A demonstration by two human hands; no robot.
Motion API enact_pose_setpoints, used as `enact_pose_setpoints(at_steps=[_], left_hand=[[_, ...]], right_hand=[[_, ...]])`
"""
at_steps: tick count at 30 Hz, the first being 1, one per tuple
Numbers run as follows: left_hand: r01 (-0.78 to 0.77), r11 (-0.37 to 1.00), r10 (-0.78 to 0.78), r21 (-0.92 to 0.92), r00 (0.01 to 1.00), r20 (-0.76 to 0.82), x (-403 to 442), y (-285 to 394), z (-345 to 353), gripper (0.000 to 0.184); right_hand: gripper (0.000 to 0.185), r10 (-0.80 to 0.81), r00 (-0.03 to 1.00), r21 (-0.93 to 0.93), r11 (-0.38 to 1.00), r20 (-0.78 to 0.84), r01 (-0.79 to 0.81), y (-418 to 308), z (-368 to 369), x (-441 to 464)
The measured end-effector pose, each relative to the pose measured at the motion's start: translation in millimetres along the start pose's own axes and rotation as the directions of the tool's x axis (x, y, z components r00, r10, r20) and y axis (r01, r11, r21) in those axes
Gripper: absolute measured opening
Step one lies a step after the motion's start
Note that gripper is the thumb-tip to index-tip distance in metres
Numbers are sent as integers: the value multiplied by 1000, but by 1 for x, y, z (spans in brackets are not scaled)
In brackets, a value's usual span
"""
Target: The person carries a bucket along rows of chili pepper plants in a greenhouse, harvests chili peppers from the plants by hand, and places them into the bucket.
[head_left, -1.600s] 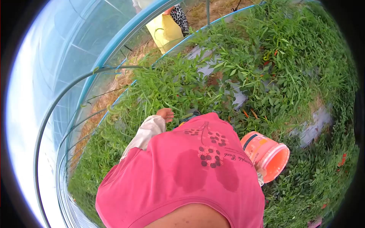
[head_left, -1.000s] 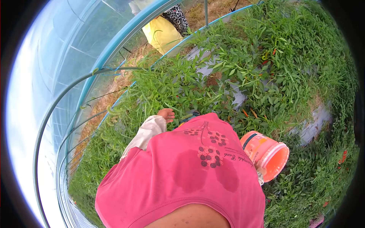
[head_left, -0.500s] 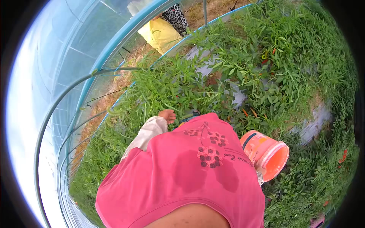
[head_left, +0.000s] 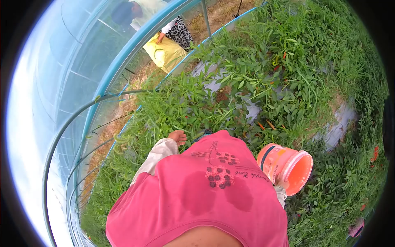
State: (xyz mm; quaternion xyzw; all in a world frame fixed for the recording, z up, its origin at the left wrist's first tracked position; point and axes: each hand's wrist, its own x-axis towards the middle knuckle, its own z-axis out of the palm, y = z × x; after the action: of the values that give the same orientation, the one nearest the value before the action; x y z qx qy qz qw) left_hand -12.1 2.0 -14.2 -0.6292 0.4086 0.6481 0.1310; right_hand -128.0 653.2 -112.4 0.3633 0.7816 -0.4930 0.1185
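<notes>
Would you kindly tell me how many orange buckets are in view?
1. The orange bucket is tilted at the wearer's right side, beside the pale right sleeve. Others could be hidden by the dense foliage or the wearer's body.

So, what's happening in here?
A person in a pink shirt is among pepper plants, with red peppers showing between the leaves. Their left hand is just above the greenery, with nothing visible in it. The right hand, mostly hidden, is at an orange-pink bucket tipped on its side. Beyond the blue-edged hoop, another person has a hand on a yellow sack.
</notes>
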Motion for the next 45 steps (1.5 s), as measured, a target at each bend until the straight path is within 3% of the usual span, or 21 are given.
enact_pose_setpoints(at_steps=[1,2,6,8,9,11,15,21,24,26,27,29,30,32,36,39,42,44,45], left_hand=[[6,1000,-6,4,1000,1,-6,3,4,35],[6,1000,-6,9,1000,-2,-10,5,8,36],[4,999,-4,39,1000,12,-2,7,11,35],[-2,999,1,48,1000,28,1,9,11,35],[-3,999,1,50,1000,27,0,11,14,35],[-4,999,3,52,1000,25,0,12,16,34],[-9,1000,9,27,1000,23,5,11,13,34],[9,1000,-10,25,1000,15,0,13,14,33],[13,999,-14,31,1000,21,-1,13,14,33],[12,999,-13,32,999,31,0,12,13,34],[7,1000,-7,29,1000,24,0,12,13,34],[4,1000,-4,25,1000,18,3,9,11,34],[4,1000,-5,27,999,35,6,8,10,33],[1,1000,-3,28,999,50,11,6,7,33],[-4,999,2,45,999,44,8,5,8,30],[10,999,-11,30,999,40,12,3,7,30],[16,1000,-17,24,999,42,15,2,5,30],[12,999,-14,31,999,43,15,1,4,31],[8,999,-10,33,999,43,14,1,5,31]], right_hand=[[38,224,974,561,812,-39,-164,-10,3,-1],[40,421,906,926,320,51,-201,-10,2,-1],[41,447,883,943,211,142,-258,15,-5,12],[45,357,923,897,346,145,-275,72,-10,44],[45,357,922,896,347,147,-277,69,-10,44],[47,589,745,932,-43,314,-359,50,-10,35],[49,627,711,937,-94,318,-337,18,-2,10],[46,559,796,949,46,233,-311,8,3,0],[45,569,766,943,-53,299,-329,52,2,27],[42,266,950,833,479,164,-278,81,4,37],[42,267,950,832,480,163,-278,75,6,32],[43,459,868,950,138,189,-280,49,9,18],[43,460,868,950,141,187,-279,43,4,19],[45,627,696,926,-121,350,-357,32,0,20],[47,608,688,907,-147,397,-394,45,-1,28],[48,622,713,924,-43,323,-381,34,0,19],[47,618,644,872,-153,452,-465,37,-1,21],[45,666,681,932,-59,303,-357,10,4,6],[45,667,681,932,-59,303,-357,14,3,7]])
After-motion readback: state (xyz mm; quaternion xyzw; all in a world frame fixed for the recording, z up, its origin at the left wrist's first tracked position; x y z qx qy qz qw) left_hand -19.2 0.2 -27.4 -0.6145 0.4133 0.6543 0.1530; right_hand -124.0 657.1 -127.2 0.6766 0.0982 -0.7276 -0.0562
